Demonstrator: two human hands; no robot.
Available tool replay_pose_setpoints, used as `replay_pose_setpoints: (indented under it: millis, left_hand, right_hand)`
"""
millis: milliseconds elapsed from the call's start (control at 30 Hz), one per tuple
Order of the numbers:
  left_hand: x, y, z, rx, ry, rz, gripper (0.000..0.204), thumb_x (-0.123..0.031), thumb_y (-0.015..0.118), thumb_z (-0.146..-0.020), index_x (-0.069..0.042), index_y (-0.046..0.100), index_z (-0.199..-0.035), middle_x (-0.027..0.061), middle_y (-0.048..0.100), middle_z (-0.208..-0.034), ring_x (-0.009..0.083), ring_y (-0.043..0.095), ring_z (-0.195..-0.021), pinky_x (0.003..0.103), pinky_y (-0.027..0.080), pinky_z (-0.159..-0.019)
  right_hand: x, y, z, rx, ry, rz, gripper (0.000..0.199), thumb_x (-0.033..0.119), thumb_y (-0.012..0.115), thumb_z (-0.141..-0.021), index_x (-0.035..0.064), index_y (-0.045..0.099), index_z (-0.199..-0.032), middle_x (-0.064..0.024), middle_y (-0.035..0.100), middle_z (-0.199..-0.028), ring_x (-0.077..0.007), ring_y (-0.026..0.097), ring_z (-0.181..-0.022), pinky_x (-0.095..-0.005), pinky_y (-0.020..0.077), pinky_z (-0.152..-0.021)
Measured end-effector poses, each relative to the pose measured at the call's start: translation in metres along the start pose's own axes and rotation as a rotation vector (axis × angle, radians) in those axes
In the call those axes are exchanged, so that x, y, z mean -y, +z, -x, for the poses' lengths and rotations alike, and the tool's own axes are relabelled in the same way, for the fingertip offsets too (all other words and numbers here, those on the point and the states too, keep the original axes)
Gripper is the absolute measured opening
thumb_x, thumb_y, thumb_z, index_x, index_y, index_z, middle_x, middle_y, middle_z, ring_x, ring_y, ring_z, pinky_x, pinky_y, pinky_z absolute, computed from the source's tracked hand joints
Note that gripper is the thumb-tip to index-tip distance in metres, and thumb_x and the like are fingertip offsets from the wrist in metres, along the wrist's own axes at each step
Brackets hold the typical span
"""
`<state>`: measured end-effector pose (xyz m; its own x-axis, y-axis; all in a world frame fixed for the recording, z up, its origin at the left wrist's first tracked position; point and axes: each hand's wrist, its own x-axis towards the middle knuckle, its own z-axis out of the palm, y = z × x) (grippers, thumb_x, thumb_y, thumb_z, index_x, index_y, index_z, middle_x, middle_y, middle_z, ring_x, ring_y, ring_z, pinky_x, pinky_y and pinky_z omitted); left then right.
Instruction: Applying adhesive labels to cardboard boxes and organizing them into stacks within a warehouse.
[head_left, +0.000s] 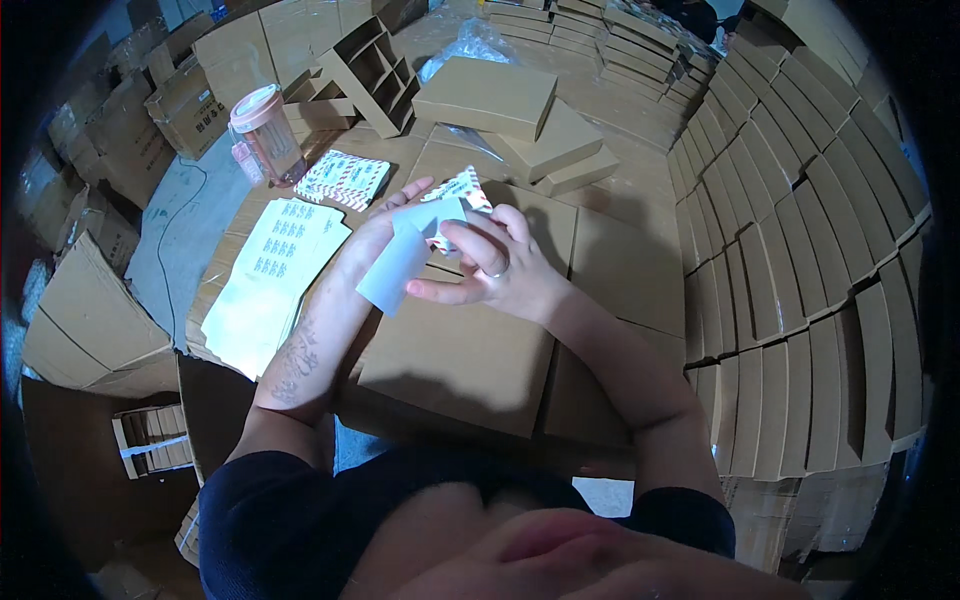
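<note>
My left hand [378,228] is turned palm up, partly hidden by a curled white paper sheet [392,268]. Under and beyond that sheet, a small card with a striped red-and-white edge [466,188] lies against the left fingers. From the other side, my right hand [505,255], with a ring on one finger, pinches the curled sheet near the card. Both hands are above a closed brown cardboard box [455,350]. To the left lie white printed sheets [255,300] in an uneven stack, and beyond them several striped-edge cards [345,178].
A pink-lidded drink cup [266,135] stands at the far left of the table. Flat brown boxes [487,95] and an open divider box [372,78] lie behind. Tall rows of stacked cartons [800,250] line the right. A large open carton [110,440] is at lower left.
</note>
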<state>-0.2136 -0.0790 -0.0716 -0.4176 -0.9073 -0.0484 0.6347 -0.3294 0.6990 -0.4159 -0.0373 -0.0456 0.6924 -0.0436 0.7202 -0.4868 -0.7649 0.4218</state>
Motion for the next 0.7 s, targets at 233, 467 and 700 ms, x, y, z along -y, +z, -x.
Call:
replay_pose_setpoints:
  millis: [233,467,700]
  left_hand:
    - [-0.005,0.005,0.002,0.067,0.028,-0.027,0.036,-0.015,0.055,-0.098,0.001,0.053,-0.13,0.0165,0.062,-0.121,0.0272,0.065,-0.109,0.037,0.056,-0.093]
    - [-0.01,0.012,0.003,-0.145,0.089,0.045,0.044,-0.007,0.06,-0.095,-0.008,0.047,-0.136,0.0143,0.062,-0.119,0.0238,0.067,-0.099,0.036,0.058,-0.084]
    - [-0.014,0.005,0.003,-0.201,0.177,-0.013,0.047,0.0,0.064,-0.091,-0.008,0.049,-0.134,0.0122,0.064,-0.109,0.0185,0.068,-0.088,0.032,0.06,-0.077]
  right_hand:
    - [-0.002,0.0,0.002,0.127,0.074,0.029,0.069,0.009,0.055,-0.09,0.0551,0.041,-0.139,-0.0085,0.026,-0.147,-0.0226,0.045,-0.128,-0.0502,0.0318,-0.108]
    - [-0.003,-0.003,0.0,0.045,0.018,0.089,0.092,-0.009,0.061,-0.069,0.053,0.046,-0.135,-0.0056,0.036,-0.141,-0.0145,0.052,-0.115,-0.0446,0.039,-0.097]
    - [-0.012,-0.017,-0.01,-0.113,0.134,-0.106,0.074,-0.007,0.068,-0.072,0.0448,0.062,-0.125,-0.007,0.045,-0.131,-0.0148,0.059,-0.082,-0.0361,0.0488,-0.075]
